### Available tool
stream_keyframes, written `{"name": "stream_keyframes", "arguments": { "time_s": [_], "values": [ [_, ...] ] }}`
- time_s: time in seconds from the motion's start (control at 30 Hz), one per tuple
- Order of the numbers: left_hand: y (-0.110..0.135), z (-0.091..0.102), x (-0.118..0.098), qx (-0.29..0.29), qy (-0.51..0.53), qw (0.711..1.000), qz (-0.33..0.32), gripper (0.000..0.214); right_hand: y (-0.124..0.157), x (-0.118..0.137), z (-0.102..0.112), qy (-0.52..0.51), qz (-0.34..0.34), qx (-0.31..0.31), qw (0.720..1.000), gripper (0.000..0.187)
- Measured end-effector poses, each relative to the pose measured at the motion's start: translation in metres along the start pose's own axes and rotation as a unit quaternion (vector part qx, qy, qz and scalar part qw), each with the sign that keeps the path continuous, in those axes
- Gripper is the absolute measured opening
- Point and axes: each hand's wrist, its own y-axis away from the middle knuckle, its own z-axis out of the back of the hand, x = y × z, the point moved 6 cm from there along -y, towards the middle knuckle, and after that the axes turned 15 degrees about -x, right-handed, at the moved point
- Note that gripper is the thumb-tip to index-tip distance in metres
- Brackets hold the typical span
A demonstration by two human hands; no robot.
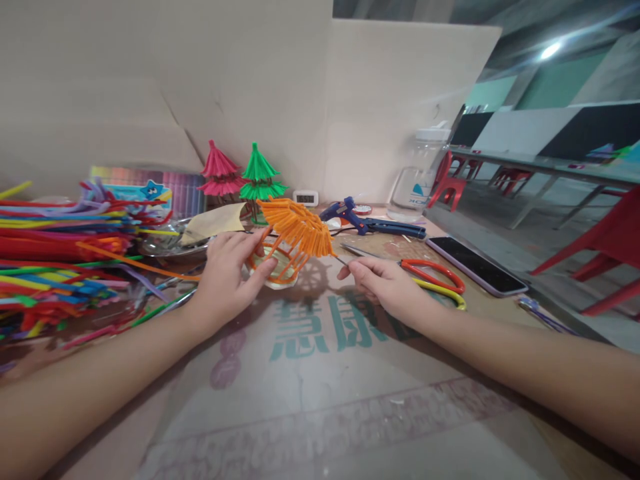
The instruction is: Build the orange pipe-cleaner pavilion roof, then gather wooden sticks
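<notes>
The orange pipe-cleaner canopy (297,230) is held just above the table, at the middle of the view between the two hands, tilted with its ribbed top leaning to the right. Its lower orange loops curl around a pale round thing (281,270), possibly a roll of tape, though the loops and fingers hide too much of it to be sure. The left hand (227,277) is closed on those loops, thumb pressed against the near edge and fingers wrapped behind. The right hand (385,287) pinches the thin stem (341,260) that sticks out from the canopy's right side, thumb and forefinger tight on its tip, the other fingers curled under.

Just beyond the right hand lie scissors (435,273) with orange and yellow handles, and beside them a dark phone (475,265), face up. Behind the canopy a blue glue gun (370,223) rests on its side. Further back stand a pink pipe-cleaner tree (219,175) and a green pipe-cleaner tree (260,177), side by side, with a small white digital clock (305,198) and a clear plastic bottle (417,180) to their right. To the left is a heap of loose pipe cleaners (55,267) in many colours, lying against a metal tray (170,245). The table is covered by a cardboard sheet (320,400) printed with green characters, and cardboard panels (250,87) wall off the back. Red chairs (610,247) stand at the far right.
</notes>
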Motion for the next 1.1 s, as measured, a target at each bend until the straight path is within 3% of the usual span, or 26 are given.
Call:
{"name": "stream_keyframes", "arguments": {
  "time_s": [1.1],
  "values": [
    [-0.0006, 0.0015, -0.003, 0.012, -0.002, 1.0, -0.023, 0.047, 0.0001, -0.0012, -0.0003, -0.011, 0.0, 0.013, 1.0, 0.047]
  ]
}}
